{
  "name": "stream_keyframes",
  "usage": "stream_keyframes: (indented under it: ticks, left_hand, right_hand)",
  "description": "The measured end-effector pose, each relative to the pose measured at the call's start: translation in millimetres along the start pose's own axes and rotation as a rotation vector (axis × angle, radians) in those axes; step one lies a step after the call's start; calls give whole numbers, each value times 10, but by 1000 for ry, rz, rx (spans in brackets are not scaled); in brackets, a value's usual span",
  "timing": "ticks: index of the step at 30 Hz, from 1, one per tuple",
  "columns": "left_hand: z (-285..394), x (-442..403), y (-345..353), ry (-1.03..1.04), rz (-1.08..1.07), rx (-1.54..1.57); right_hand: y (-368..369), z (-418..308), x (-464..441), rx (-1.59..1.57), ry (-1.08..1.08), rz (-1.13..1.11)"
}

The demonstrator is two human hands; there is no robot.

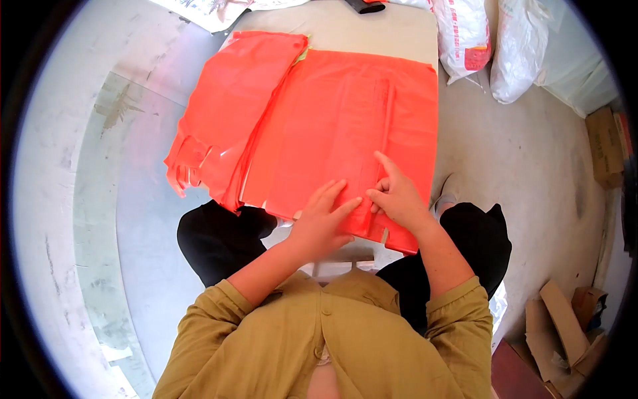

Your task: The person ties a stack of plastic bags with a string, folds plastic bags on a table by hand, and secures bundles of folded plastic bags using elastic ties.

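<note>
A wide red plastic bag (pixel 312 126) lies spread over the table in front of me, with a long folded strip (pixel 380 126) running lengthwise along its right part. My left hand (pixel 322 216) rests on the near part of this bag, fingers stretched out and apart. Just to its right, my right hand (pixel 399 199) has its index finger extended along the fold, while the thumb and curled fingers pinch the red plastic. On the left side lies a pile of red plastic bags (pixel 232 93), partly overlapping the spread one and hanging past the table's left edge.
Bare tabletop (pixel 385 30) shows beyond the bags. White printed sacks (pixel 462 40) stand at the back right, beside another white plastic sack (pixel 522 53). Cardboard boxes (pixel 605 149) line the right wall, and opened cardboard (pixel 561 326) lies at the lower right. My knees flank the table.
</note>
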State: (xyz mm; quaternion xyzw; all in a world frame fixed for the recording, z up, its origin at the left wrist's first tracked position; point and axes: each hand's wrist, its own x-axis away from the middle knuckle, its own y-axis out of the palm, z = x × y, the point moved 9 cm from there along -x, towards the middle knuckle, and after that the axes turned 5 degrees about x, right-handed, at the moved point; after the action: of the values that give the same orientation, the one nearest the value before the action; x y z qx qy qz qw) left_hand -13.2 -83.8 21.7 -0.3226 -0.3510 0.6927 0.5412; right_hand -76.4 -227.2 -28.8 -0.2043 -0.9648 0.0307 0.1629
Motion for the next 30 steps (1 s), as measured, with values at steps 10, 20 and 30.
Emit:
stream_keyframes:
  ticks: [10, 20, 30]
  left_hand:
    - [81, 43, 217, 192, -111, -226]
    - [19, 125, 241, 190, -115, -194]
    - [50, 258, 437, 257, -200, -126]
  right_hand:
    - [24, -90, 3, 384, -141, 82]
    - [-66, -417, 88, 642, -452, 316]
    - [259, -527, 26, 901, -728, 275]
